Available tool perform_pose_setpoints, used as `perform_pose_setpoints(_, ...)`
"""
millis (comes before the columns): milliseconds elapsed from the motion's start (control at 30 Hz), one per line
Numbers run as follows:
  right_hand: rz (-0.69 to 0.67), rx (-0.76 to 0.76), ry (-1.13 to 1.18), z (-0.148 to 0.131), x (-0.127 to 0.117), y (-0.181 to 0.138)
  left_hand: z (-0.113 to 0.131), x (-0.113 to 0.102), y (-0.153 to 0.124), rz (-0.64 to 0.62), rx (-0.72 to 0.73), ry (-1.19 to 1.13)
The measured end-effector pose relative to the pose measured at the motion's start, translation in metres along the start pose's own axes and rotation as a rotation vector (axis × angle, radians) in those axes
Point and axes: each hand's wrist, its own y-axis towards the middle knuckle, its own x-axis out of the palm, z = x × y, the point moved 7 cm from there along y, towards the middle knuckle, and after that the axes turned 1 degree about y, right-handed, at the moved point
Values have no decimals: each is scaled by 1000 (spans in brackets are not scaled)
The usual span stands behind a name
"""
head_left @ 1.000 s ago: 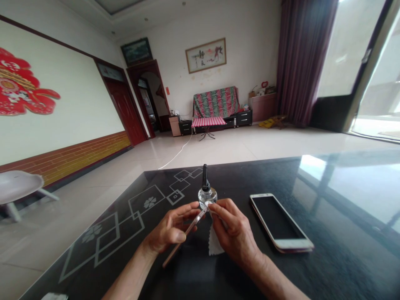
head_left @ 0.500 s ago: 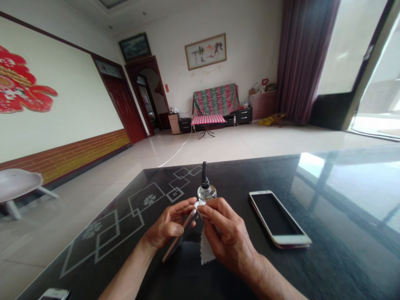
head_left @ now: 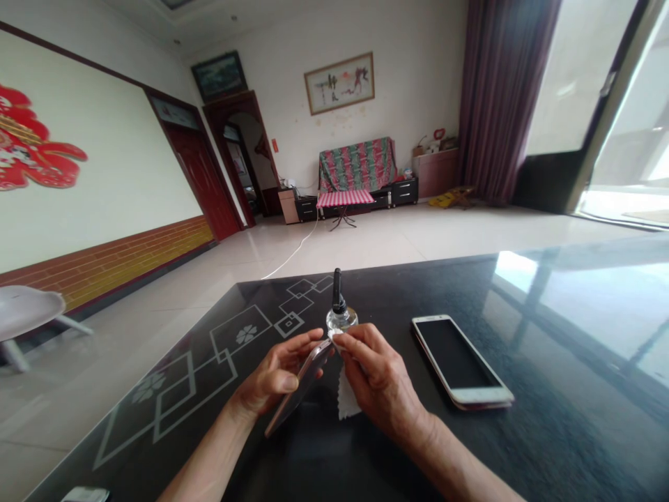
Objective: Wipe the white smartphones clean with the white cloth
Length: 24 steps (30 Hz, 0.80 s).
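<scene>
Rose-gold phone (head_left: 297, 390) held tilted above the near middle of the black glass tabletop (head_left: 548, 390), its far end raised. Left hand (head_left: 272, 380) grips it along the edges, fingers curled around it. Right hand (head_left: 379, 387) pinches a white cloth (head_left: 345, 401) between thumb and fingertips and presses it against the phone's raised end, the loose cloth hanging below. A small clear bottle (head_left: 341, 314) with a black nozzle stands upright just behind the hands. To the right, well apart, a second phone (head_left: 460, 359) lies flat, its dark screen up.
</scene>
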Motion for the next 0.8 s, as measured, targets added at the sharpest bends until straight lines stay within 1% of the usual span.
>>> perform_pose_setpoints(267, -42, 65, -40, 9, 3, -2, 0, -5, 0, 12, -15, 13)
perform_pose_setpoints(800, -96, 26, 14, -12, 5, 4, 0, -10, -4, 15, -17, -23)
